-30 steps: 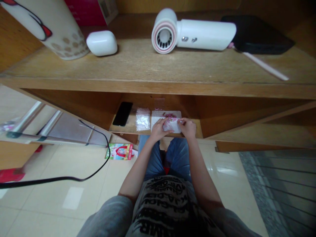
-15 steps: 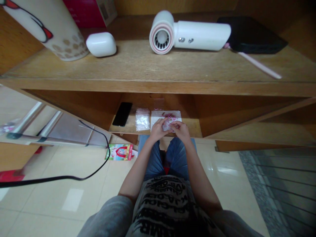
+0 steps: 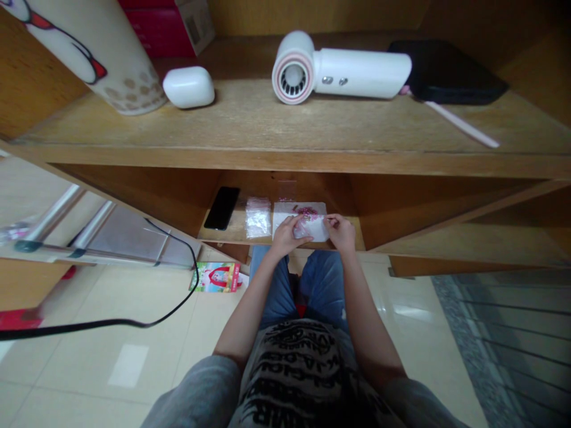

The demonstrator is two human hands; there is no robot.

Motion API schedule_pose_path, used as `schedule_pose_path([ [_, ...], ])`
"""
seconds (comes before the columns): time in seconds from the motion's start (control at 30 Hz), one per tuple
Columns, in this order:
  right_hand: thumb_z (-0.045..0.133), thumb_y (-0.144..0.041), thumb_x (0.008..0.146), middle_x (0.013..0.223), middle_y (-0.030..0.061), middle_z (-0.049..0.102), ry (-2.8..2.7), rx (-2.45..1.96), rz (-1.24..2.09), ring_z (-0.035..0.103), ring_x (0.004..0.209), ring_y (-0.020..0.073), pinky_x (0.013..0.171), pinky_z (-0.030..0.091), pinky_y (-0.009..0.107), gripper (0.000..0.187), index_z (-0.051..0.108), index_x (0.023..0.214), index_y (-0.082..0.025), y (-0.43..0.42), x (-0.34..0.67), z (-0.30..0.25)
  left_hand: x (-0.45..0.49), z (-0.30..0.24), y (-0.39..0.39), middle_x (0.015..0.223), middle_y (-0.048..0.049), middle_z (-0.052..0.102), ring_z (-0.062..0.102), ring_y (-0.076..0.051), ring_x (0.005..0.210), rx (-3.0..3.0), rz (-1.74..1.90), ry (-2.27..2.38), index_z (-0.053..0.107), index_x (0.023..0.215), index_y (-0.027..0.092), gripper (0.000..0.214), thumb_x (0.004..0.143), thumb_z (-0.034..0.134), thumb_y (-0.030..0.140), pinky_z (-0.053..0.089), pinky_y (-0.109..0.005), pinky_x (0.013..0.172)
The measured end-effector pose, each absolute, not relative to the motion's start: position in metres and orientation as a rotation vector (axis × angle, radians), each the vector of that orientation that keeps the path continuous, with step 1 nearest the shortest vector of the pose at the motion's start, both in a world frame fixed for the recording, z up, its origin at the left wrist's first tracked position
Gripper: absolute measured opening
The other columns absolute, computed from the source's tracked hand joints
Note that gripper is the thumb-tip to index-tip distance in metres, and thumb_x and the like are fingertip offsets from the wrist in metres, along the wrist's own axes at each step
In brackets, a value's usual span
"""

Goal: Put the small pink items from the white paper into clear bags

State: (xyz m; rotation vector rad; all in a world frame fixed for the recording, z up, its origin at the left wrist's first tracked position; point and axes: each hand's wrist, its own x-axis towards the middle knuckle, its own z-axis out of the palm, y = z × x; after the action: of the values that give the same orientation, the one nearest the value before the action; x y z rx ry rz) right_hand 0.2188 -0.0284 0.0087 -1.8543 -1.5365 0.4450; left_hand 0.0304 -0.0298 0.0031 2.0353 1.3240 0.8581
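Both hands are at the front of the lower shelf. My left hand (image 3: 286, 236) is closed on the left side of a small clear plastic bag (image 3: 312, 227) with something pink in its left part. My right hand (image 3: 341, 232) pinches at the bag's right edge; the fingertips are too small to see clearly. Under and behind the bag lies a white sheet of paper (image 3: 280, 209), bearing a heap of small pink pieces (image 3: 306, 210). A stack of clear plastic bags (image 3: 257, 218) lies to the left of the paper.
A black phone (image 3: 222, 208) lies left of the stacked bags. On the shelf above stand a large cup (image 3: 129, 83), a white case (image 3: 189, 87), a white handheld fan (image 3: 339, 72) and a black object (image 3: 450, 71). A black cable (image 3: 120, 322) hangs at the left.
My right hand has moved right, away from my left hand, to the bag's right edge. More of the bag shows between the hands. The left hand stays nearly where it was.
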Motion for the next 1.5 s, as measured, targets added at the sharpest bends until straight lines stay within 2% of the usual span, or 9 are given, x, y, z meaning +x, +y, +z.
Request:
schedule_pose_path([
  [0.3, 0.051, -0.035, 0.079, 0.066, 0.0034, 0.064, -1.669, -1.901, 0.375, 0.058, 0.066, 0.0177, 0.064, 0.038, 0.027, 0.027, 0.07, 0.089, -0.019, -0.018, 0.219, 0.007, 0.03, 0.004, -0.03, 0.106, -0.0084, 0.058, 0.055, -0.023, 0.103, 2.029, 0.862, 1.315, 0.048, 0.122, 0.019, 0.065, 0.067, 0.07, 0.046, 0.047, -0.035, 0.086],
  [0.6, 0.049, -0.033, 0.078, 0.066, 0.0037, 0.064, -1.7, -1.92, 0.336, 0.058, 0.067, 0.0184, 0.064, 0.037, 0.028, 0.026, 0.071, 0.084, -0.02, -0.017, 0.215, 0.007, 0.03, 0.003, -0.03, 0.11, -0.0089, 0.057, 0.055, -0.023, 0.104, 2.026, 0.868, 1.3, 0.048, 0.124, 0.019, 0.066, 0.068, 0.069, 0.047, 0.046, -0.036, 0.087],
  [0.93, 0.051, -0.038, 0.075, 0.062, 0.0009, 0.06, -1.561, -1.761, 0.608, 0.053, 0.057, 0.0143, 0.056, 0.036, 0.025, 0.026, 0.069, 0.079, -0.019, -0.033, 0.209, 0.011, 0.029, 0.007, -0.03, 0.11, -0.0086, 0.058, 0.055, -0.023, 0.104, 2.02, 0.853, 1.295, 0.047, 0.124, 0.02, 0.066, 0.068, 0.07, 0.045, 0.046, -0.036, 0.088],
  [1.27, 0.053, -0.038, 0.074, 0.068, 0.0022, 0.064, -1.583, -1.612, 0.822, 0.056, 0.063, 0.0156, 0.061, 0.04, 0.026, 0.025, 0.067, 0.08, -0.019, -0.04, 0.191, 0.011, 0.03, 0.006, -0.03, 0.111, -0.0083, 0.057, 0.056, -0.023, 0.102, 2.015, 0.857, 1.299, 0.047, 0.124, 0.02, 0.064, 0.068, 0.07, 0.042, 0.046, -0.036, 0.088],
  [1.5, 0.051, -0.039, 0.075, 0.065, 0.0014, 0.061, -1.551, -1.659, 0.709, 0.054, 0.06, 0.0149, 0.061, 0.04, 0.026, 0.026, 0.066, 0.079, -0.018, -0.036, 0.197, 0.008, 0.03, 0.005, -0.03, 0.11, -0.0085, 0.058, 0.055, -0.023, 0.103, 2.019, 0.851, 1.297, 0.047, 0.124, 0.019, 0.065, 0.068, 0.07, 0.043, 0.046, -0.036, 0.087],
])
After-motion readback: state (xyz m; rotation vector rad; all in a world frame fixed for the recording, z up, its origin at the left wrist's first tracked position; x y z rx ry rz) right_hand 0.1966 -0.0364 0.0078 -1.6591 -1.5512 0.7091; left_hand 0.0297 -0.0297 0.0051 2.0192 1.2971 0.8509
